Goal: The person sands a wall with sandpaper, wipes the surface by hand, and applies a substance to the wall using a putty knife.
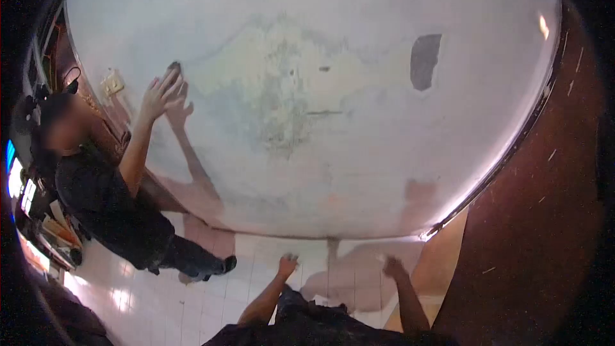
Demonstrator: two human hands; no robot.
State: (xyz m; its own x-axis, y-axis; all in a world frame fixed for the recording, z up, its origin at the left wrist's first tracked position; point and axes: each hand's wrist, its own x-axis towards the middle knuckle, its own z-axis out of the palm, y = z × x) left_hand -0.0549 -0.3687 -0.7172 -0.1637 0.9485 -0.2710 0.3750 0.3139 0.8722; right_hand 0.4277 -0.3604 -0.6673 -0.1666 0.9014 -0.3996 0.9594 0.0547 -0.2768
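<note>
My left hand (288, 264) hangs low in front of me, its fingers curled in. Whether it holds anything is too small to make out. To the right, my right hand (393, 268) is raised at about the same height and smeared by motion. A small pale spot shows at its fingertips, too blurred to name. Both hands appear apart from the large white wall (359, 173) ahead. A worn yellowish-grey patch (282, 83) spreads over the wall's middle, with a dark grey patch (425, 62) to its right.
At the left a person (102, 198) in dark clothes reaches up, a hand (160, 97) against the wall with a small dark thing at the fingers. A wall switch (113, 83) is beside them. Below lie white floor tiles (243, 282); a reddish-brown surface (519, 230) stands right.
</note>
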